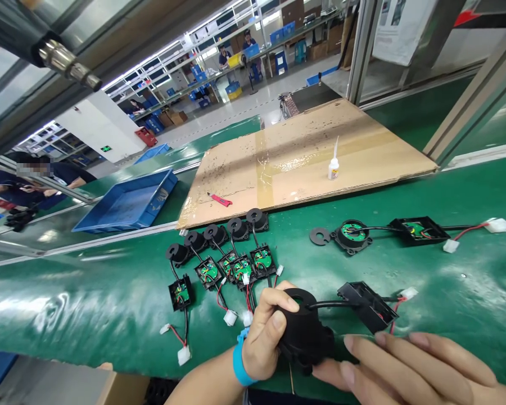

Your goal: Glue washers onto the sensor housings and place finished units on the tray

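Presently held above the near part of the counter (122, 309): a black round housing (306, 337), tilted, with an opening in its top face. Closed firmly around its left side, the left hand (265, 332), with thumb and forefinger bent near this opening; at the wrist, a blue wristband (241, 360). At the lower right of the housing, the right hand (417, 368), open, with fingers extended and without visible grip; cannot tell surely about a touch of its fingertips. From the housing to the right, a black cable (331, 304), leading to an open rectangular case (369, 306). Behind this case, a similar assembly (352, 236), and just beside it a slotted disc (319, 236). Beyond the left hand, five wired assemblies (242, 269), close together. Farther back, a cardboard sheet (316, 135), carrying a white nozzle bottle (333, 169) and, well apart, a red utility knife (220, 199). Left of the sheet, a blue tray (129, 199).
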A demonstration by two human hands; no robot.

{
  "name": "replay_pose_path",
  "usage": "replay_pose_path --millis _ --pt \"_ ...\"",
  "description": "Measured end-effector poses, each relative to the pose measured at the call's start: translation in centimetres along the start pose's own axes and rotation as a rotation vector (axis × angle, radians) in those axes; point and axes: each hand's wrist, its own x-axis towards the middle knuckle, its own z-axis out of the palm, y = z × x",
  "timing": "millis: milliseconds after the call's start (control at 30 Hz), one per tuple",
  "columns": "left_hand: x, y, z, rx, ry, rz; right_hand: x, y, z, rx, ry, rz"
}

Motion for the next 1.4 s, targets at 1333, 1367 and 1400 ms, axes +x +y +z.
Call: replay_pose_path --millis 1333,1367,1400 --pt "0.4 0.9 -0.3 -0.038 -0.218 -0.034 0.4 -0.4 2.4 0.463 -0.044 0.185" --pt "0.5 1.0 -0.4 -0.009 -0.203 -0.017 0.4 -0.4 2.6 0.48 -0.037 0.186" --pt "0.6 1.1 -0.4 0.015 -0.182 -0.005 0.3 -0.4 2.7 0.497 -0.026 0.189"
